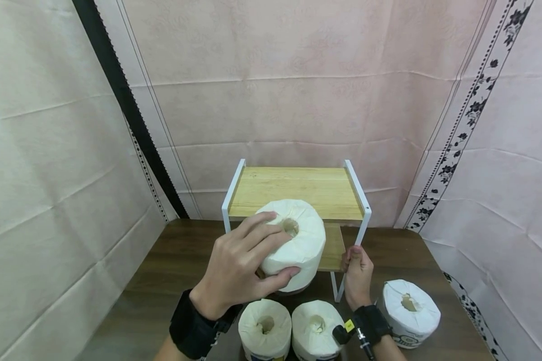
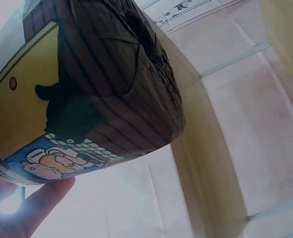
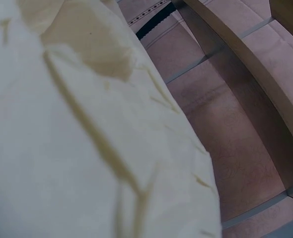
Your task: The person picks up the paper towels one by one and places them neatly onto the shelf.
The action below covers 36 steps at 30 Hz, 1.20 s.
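I see the held roll [image 1: 310, 243], wrapped in white paper with a hollow in its top, tilted in front of the wooden shelf unit [image 1: 293, 188] and hiding part of both tiers; whether the two touch, I can't tell. The left hand [image 1: 241, 260] has a firm grip on it, fingers over the top, thumb against the near side. Through the left wrist camera I get its printed wrapper: brown stripes, a yellow patch and cartoon figures. The right hand [image 1: 358, 278] grips the unit's white leg [image 1: 363, 230] at the front right. Nearest me on the dark wooden table [image 1: 153, 291], the left near roll [image 1: 265, 342] and the right near roll [image 1: 313, 342] stand side by side. The outer roll [image 1: 411, 321] stands upright just beside the right wrist. My right wrist camera is mostly filled by pale wrapper, too close for me to say whose. A black band [image 1: 191, 326] circles each wrist. Behind the table hangs pale cloth [image 1: 298, 110], with a floral border [image 1: 456, 145] on the right
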Tool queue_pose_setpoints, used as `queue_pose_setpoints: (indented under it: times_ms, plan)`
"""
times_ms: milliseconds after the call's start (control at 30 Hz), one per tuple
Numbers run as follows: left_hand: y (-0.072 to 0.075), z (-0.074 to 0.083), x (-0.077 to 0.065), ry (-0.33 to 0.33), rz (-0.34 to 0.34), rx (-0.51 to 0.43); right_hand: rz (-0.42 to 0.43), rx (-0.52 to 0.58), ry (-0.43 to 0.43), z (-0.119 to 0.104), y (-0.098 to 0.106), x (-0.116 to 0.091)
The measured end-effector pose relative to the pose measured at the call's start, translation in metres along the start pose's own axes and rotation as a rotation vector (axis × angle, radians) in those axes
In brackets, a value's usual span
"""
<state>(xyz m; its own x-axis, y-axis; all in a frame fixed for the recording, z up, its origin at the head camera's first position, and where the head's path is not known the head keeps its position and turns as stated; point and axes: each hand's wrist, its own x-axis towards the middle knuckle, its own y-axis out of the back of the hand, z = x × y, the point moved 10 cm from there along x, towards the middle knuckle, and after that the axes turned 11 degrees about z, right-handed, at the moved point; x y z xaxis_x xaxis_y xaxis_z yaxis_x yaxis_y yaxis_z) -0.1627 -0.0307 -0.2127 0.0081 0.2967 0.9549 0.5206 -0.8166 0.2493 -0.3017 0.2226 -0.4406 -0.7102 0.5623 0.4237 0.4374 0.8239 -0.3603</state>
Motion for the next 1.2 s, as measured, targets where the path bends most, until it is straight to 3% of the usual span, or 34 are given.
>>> queue_pose_setpoints:
  times_ms: [533,1200]
  plan:
    - [-0.011,-0.013,0.033,0.019,0.023,0.036,-0.018,-0.061,0.000,0.003,0.000,0.000]
    - [-0.044,-0.035,0.046,0.077,-0.042,0.016,-0.020,-0.058,-0.013,0.005,0.001,-0.002]
